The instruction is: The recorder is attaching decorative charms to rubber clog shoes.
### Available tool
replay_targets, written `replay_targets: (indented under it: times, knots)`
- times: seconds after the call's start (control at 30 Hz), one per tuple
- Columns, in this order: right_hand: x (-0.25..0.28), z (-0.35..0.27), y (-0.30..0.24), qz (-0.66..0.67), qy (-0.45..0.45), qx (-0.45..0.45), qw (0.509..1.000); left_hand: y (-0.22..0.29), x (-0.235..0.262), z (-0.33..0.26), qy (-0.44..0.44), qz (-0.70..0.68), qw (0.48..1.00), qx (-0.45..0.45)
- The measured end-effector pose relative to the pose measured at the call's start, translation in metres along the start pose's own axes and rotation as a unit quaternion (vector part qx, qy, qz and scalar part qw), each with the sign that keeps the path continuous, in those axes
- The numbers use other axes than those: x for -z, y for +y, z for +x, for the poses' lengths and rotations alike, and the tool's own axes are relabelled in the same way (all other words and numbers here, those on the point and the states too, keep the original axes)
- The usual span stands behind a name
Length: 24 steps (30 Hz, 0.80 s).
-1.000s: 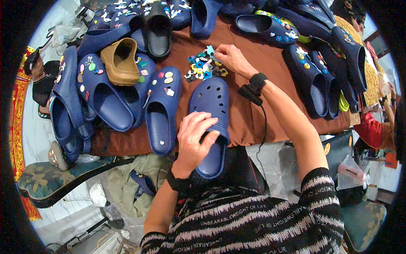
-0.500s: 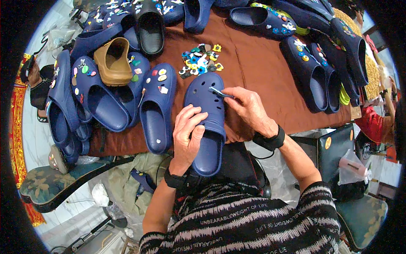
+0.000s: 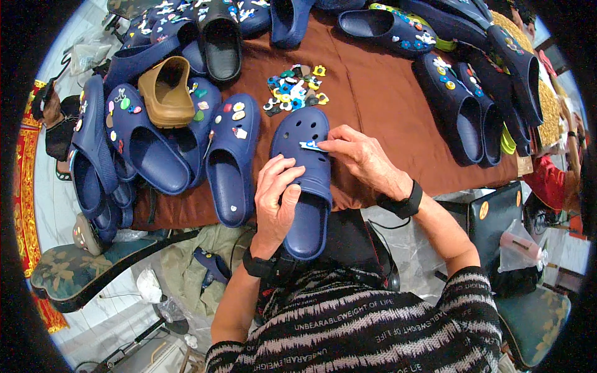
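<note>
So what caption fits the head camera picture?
Left hand steadies a blue clog while the right hand presses a small charm onto it.

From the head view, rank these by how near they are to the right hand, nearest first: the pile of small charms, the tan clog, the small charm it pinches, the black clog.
1. Small charm: pinched in the right hand, on the blue clog's toe.
2. Pile of small charms: just beyond on the brown table.
3. Tan clog: far left.
4. Black clog: upper left; nearly level with the tan clog, hard to separate.
</note>
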State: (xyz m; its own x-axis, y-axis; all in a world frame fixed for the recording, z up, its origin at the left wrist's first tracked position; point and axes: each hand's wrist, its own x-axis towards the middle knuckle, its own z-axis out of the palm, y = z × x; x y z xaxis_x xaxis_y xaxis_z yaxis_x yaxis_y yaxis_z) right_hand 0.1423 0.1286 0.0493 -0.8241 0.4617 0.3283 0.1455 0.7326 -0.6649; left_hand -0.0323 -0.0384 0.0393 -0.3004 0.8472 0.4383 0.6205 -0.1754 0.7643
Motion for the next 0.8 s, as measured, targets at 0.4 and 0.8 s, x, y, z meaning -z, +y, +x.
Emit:
replay_targets:
  times: [0.4,0.8]
  knots:
    - [0.013,0.016,-0.001,-0.138,-0.131,0.13,0.973,0.001,-0.002,0.0,0.008,0.025,1.0,-0.002]
    - [-0.004,0.003,0.003,-0.103,-0.045,0.13,0.985,0.003,-0.004,-0.001,-0.003,0.033,0.999,0.006]
